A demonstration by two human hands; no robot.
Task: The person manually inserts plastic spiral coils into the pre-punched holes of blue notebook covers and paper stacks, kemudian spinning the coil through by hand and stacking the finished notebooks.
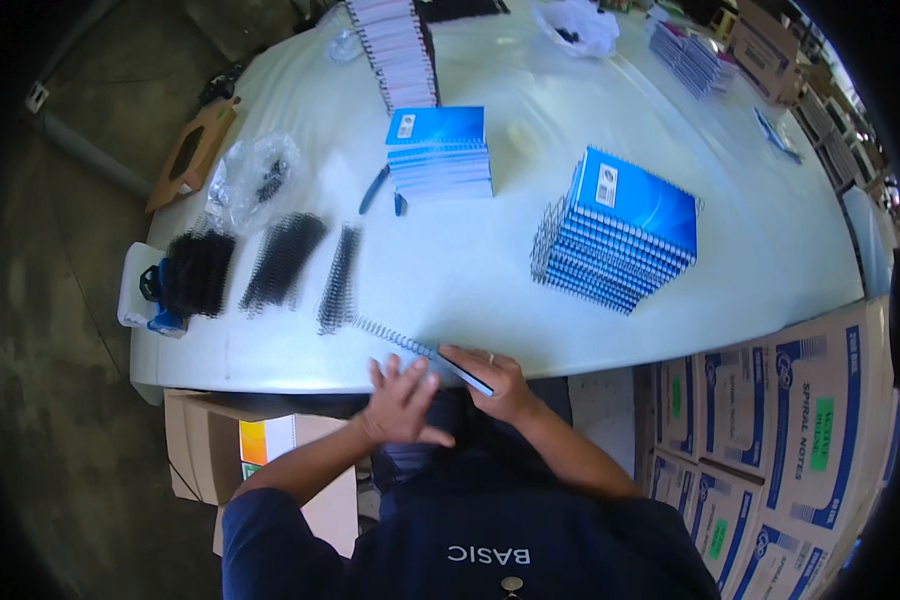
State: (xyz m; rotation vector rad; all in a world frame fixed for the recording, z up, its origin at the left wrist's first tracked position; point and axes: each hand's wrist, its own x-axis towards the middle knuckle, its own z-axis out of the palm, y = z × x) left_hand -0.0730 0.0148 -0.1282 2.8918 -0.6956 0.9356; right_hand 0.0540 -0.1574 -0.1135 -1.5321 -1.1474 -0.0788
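Right at the table's near edge, the left hand (402,402) spreads open-fingered against a notebook (457,368) held on edge, while the right hand (497,383) is clamped around its far side. A wire coil (388,337) trails out from the notebook's end (onto the white table (490,280)). Beyond lie black combs (285,258), then a blue stack (622,232), and farther back another stack (440,150).

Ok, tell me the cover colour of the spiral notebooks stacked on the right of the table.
Blue, with a small white label; the stack of spiral notebooks shows in the head view.
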